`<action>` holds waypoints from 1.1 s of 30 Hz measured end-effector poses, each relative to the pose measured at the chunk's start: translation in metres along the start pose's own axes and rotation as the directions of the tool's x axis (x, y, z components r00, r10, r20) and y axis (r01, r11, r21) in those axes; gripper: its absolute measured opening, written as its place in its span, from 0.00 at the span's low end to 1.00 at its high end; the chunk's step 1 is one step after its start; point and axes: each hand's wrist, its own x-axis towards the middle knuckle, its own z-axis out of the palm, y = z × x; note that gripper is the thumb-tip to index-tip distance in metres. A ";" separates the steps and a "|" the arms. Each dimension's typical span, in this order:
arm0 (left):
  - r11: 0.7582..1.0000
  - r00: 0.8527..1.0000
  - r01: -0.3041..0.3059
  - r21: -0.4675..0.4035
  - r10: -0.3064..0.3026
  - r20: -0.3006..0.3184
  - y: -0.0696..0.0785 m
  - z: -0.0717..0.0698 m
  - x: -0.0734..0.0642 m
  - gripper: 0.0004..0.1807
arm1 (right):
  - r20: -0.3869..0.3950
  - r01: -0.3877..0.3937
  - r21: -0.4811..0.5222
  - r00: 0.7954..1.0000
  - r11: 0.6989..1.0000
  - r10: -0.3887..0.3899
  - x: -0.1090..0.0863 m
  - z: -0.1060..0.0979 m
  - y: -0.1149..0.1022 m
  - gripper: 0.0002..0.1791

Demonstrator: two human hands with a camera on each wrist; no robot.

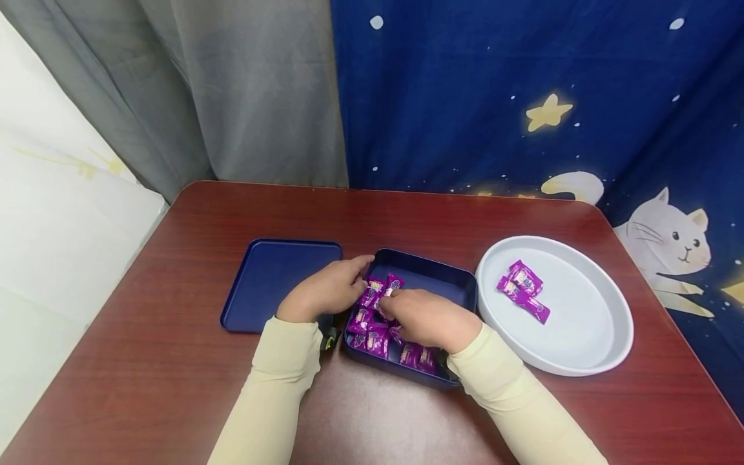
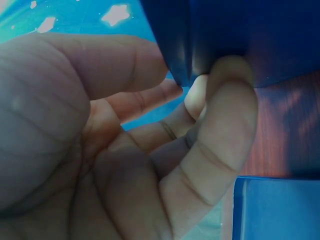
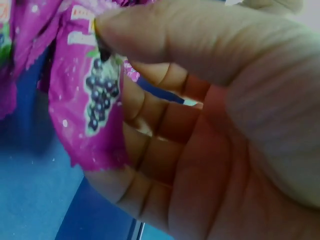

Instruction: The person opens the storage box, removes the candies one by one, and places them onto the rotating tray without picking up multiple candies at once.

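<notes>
Pale yellow sleeves extend over the reddish-brown table. Left hand: fingers and thumb curved about the blue box at its left side, near the far corner. Right hand: thumb and fingers pinch a purple grape packet inside the box, among similar packets. Flat blue lid: left of box. White round tray, holding further packets: right.
</notes>
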 end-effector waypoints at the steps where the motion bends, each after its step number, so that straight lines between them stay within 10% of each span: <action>1: 1.000 1.000 0.002 -0.002 -0.002 0.001 0.000 0.000 0.000 0.29 | -0.006 -0.004 -0.002 1.000 1.000 0.004 0.000 0.000 0.000 0.10; 33: 1.000 1.000 0.007 -0.002 -0.007 0.002 0.000 0.000 0.000 0.29 | -0.146 -0.018 -0.055 0.989 0.998 0.010 0.000 -0.007 0.007 0.03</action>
